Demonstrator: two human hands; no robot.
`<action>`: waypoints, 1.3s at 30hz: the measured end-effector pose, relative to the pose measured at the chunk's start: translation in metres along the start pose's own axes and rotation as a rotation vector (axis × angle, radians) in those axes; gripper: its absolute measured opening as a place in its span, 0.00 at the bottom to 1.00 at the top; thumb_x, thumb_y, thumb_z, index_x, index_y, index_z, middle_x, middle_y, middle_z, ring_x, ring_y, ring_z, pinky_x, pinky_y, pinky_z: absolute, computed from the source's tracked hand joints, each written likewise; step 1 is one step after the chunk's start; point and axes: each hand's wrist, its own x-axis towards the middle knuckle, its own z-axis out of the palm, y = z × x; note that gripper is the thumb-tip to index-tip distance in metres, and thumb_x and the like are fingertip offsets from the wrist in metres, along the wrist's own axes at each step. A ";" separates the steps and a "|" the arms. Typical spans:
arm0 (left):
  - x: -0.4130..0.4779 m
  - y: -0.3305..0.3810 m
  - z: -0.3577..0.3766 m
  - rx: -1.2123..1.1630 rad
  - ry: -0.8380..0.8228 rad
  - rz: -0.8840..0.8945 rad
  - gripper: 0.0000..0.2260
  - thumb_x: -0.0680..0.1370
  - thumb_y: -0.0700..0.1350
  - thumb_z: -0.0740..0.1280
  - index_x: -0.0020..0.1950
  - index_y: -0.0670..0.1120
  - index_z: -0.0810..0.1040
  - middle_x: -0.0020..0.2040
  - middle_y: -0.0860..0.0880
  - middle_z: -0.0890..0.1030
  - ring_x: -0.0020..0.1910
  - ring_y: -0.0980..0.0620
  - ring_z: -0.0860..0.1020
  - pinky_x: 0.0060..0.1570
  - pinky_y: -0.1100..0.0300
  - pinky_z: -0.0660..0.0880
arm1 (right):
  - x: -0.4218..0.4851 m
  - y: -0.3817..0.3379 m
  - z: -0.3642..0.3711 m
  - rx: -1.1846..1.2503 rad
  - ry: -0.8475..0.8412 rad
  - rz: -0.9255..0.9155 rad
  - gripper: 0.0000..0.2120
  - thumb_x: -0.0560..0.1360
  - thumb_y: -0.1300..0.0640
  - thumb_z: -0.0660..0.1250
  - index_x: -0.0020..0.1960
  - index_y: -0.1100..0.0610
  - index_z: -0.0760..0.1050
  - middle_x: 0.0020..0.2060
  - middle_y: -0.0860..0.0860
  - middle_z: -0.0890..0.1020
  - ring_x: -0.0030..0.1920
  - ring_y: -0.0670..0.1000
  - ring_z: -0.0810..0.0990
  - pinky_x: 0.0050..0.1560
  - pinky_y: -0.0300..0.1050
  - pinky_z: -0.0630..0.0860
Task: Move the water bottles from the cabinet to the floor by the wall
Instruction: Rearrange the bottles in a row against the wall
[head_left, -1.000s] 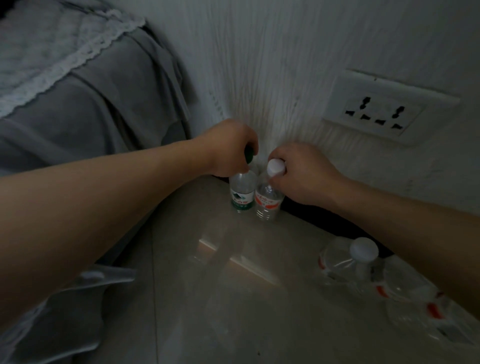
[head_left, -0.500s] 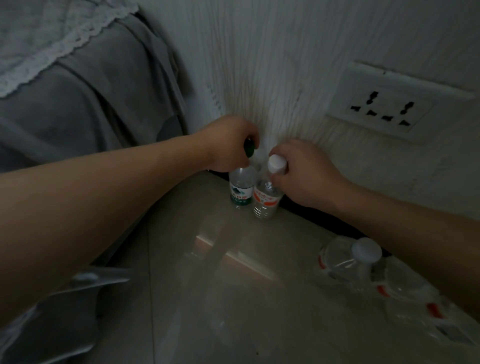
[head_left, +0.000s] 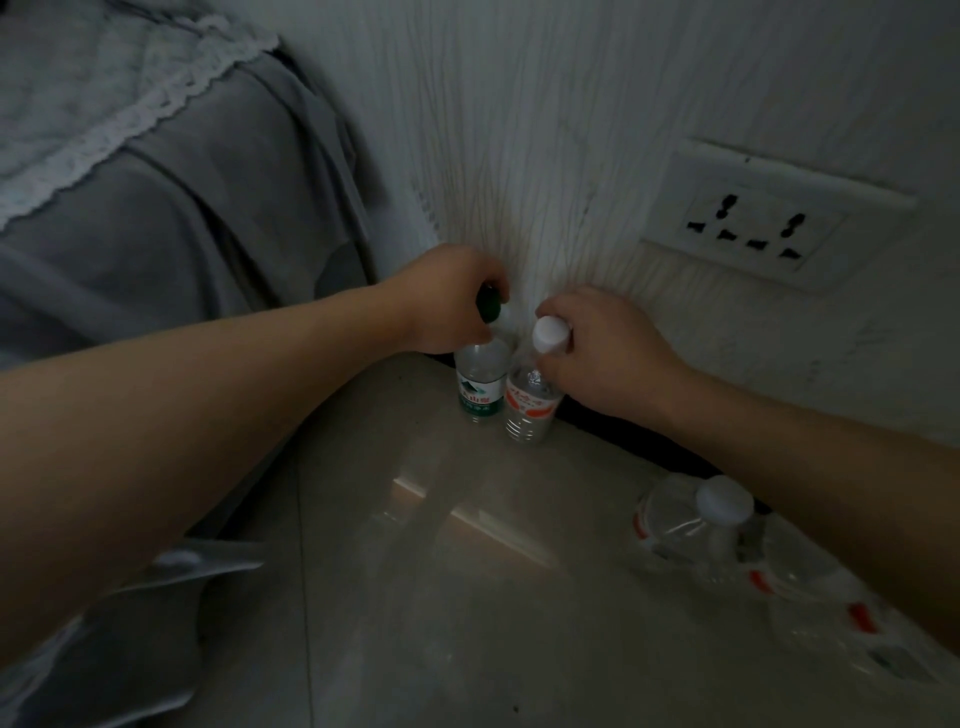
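Note:
Two small water bottles stand upright side by side on the tiled floor against the wall. The green-capped bottle (head_left: 479, 384) with a green label is on the left; my left hand (head_left: 447, 301) is closed around its cap and neck. The white-capped bottle (head_left: 531, 408) with an orange-red label touches it on the right; my right hand (head_left: 597, 348) grips its neck just under the cap. Both bottle bases rest on the floor.
A bigger clear bottle with a white cap (head_left: 717, 519) stands at the right by the black skirting, with more clear plastic beside it. Grey bedding with lace trim (head_left: 156, 182) hangs at the left. A wall socket (head_left: 753, 223) sits above right.
Both hands keep their hold on the two bottles, which stay in place; only the camera view has shifted slightly.

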 end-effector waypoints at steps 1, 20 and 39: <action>-0.001 0.000 0.000 -0.002 0.000 0.001 0.19 0.71 0.44 0.75 0.60 0.48 0.78 0.57 0.49 0.79 0.55 0.50 0.76 0.51 0.59 0.72 | 0.000 0.000 0.000 0.001 -0.001 0.001 0.12 0.71 0.57 0.70 0.53 0.58 0.78 0.48 0.54 0.78 0.48 0.52 0.76 0.46 0.45 0.72; -0.003 -0.001 -0.002 -0.014 0.005 -0.013 0.19 0.72 0.46 0.76 0.61 0.48 0.77 0.57 0.49 0.79 0.55 0.52 0.77 0.50 0.60 0.72 | 0.003 -0.006 -0.002 0.032 0.009 -0.013 0.09 0.72 0.58 0.70 0.51 0.57 0.80 0.46 0.51 0.81 0.45 0.50 0.77 0.42 0.42 0.69; -0.003 -0.002 -0.002 -0.032 -0.017 -0.028 0.21 0.71 0.46 0.76 0.63 0.49 0.77 0.59 0.49 0.78 0.56 0.52 0.76 0.51 0.61 0.72 | 0.003 -0.001 0.003 0.071 0.043 -0.032 0.12 0.72 0.57 0.71 0.54 0.58 0.79 0.47 0.52 0.80 0.44 0.47 0.74 0.44 0.42 0.70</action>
